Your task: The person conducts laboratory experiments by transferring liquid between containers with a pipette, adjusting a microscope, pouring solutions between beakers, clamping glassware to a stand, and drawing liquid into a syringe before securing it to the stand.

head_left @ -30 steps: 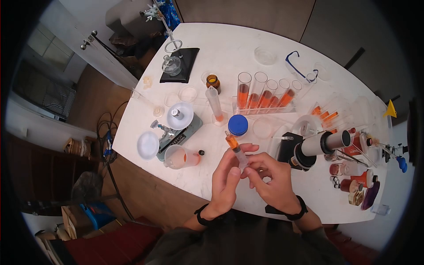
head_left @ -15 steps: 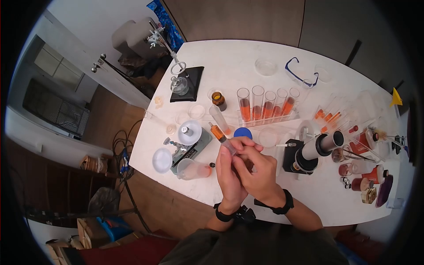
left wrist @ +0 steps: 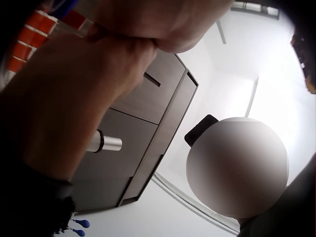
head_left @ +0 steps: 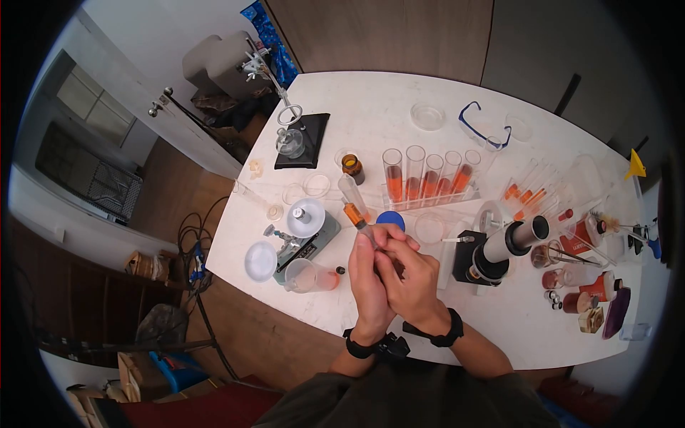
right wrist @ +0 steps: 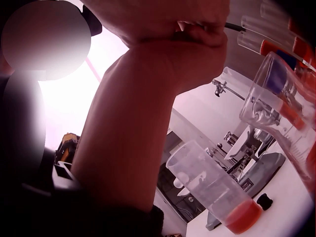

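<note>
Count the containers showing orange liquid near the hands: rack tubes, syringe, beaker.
Test tubes with orange liquid in the rack: 5
Syringe with orange liquid, held by both hands: 1
Plastic beaker lying tipped with orange liquid: 1
Total: 7

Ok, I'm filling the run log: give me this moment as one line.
hands: left hand and right hand both grip syringe | syringe: orange liquid, tip up-left | position: above table, near blue cap

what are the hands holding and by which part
Both the left hand and the right hand grip a syringe of orange liquid by its lower, plunger end.
</note>
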Motion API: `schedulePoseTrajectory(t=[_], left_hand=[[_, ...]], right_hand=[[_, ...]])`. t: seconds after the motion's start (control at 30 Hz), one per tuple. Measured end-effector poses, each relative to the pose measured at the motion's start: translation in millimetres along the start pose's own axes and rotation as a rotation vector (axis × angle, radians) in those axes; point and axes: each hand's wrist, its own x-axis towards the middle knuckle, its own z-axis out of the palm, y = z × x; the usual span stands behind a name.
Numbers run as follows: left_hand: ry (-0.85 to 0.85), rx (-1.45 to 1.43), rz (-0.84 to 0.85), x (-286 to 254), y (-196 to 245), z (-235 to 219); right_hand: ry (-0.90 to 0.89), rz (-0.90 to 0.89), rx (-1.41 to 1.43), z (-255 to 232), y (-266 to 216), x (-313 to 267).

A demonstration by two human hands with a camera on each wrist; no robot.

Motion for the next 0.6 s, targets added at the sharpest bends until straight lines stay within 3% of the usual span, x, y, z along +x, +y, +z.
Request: schedulePoseTrajectory(t=[0.6], left_hand=[[-0.057, -0.087, 0.019, 3.5, -0.6, -9.0]], right_hand=[[-0.027, -0.026, -0.042, 0.3, -5.8, 5.3]])
